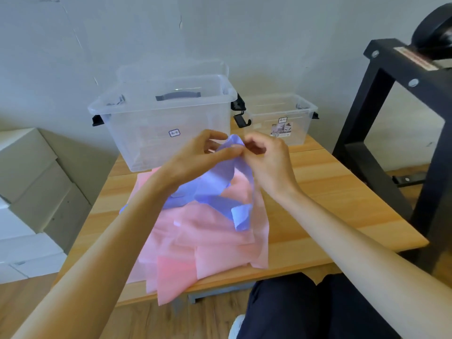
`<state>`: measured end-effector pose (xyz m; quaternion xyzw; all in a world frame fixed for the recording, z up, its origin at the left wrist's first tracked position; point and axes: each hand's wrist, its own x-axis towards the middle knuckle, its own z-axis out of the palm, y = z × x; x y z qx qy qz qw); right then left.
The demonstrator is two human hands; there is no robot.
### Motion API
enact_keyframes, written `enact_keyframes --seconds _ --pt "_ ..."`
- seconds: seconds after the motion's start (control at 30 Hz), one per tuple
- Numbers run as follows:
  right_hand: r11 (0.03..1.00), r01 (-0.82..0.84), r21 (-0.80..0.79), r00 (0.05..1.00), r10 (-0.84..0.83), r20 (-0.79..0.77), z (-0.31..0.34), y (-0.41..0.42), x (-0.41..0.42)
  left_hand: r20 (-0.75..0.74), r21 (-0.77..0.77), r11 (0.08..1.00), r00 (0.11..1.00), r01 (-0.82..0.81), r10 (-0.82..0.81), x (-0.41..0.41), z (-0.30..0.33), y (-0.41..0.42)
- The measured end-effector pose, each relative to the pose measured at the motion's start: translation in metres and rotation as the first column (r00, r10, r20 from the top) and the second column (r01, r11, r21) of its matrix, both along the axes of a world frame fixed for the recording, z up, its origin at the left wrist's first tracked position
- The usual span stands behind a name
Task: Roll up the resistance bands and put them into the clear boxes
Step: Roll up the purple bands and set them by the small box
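Both hands: left hand (195, 152) and right hand (266, 155) pinch purple band (234, 143) end.
Pink bands (208, 241): on worktop (318, 204), 6 o'clock of big clear box (161, 118).

Purple band (215, 192), pink bands (208, 241)

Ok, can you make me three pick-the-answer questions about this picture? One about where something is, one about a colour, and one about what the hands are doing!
1. Where is the big clear box?
A. on the floor
B. at the back of the table
C. on the person's lap

2. What colour is the band being held up?
A. green
B. yellow
C. purple

3. What are the hands doing?
A. both pinch the purple band
B. both lie flat on the table
C. both hold a box

Answers: 1 B, it stands on the wood behind the pink bands. 2 C, it is purple. 3 A, the left hand and right hand pinch its top end.
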<state>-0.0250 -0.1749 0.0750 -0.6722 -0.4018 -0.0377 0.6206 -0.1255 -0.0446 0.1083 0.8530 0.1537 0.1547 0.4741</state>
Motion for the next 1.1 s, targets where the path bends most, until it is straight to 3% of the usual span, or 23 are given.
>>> enact_keyframes --seconds 0.2,0.37,0.5,0.67,0.8,0.97,1.1 --pt "0.997 -0.033 0.064 0.998 0.036 -0.046 0.014 -0.022 0.013 0.125 -0.07 0.997 0.992 -0.013 0.021 0.008 0.002 -0.006" --pt "0.997 0.007 0.08 0.999 -0.004 -0.036 0.028 -0.04 0.016 0.124 -0.317 0.947 0.992 0.049 -0.01 0.014 0.016 -0.023" --pt "0.995 -0.008 0.099 1.0 0.008 -0.002 0.036 -0.051 0.016 0.032 -0.23 0.963 0.99 0.144 -0.14 0.017 0.02 -0.037" --pt "0.99 0.017 0.138 0.998 -0.008 -0.066 0.045 -0.066 0.016 0.179 -0.166 0.986 0.984 0.026 0.004 0.028 0.026 -0.057" --pt "0.988 -0.002 0.156 0.992 0.021 -0.121 0.053 -0.086 0.02 0.3 -0.046 0.997 0.953 0.063 -0.046 0.031 0.038 -0.076" --pt "0.988 -0.035 0.149 0.965 0.072 -0.251 0.056 -0.108 0.023 0.418 -0.075 0.993 0.907 0.088 -0.049 0.038 0.054 -0.096" --pt "0.985 -0.154 0.076 0.928 0.17 -0.333 0.039 -0.122 0.029 0.465 -0.103 0.993 0.885 0.059 -0.005 0.05 0.073 -0.106"
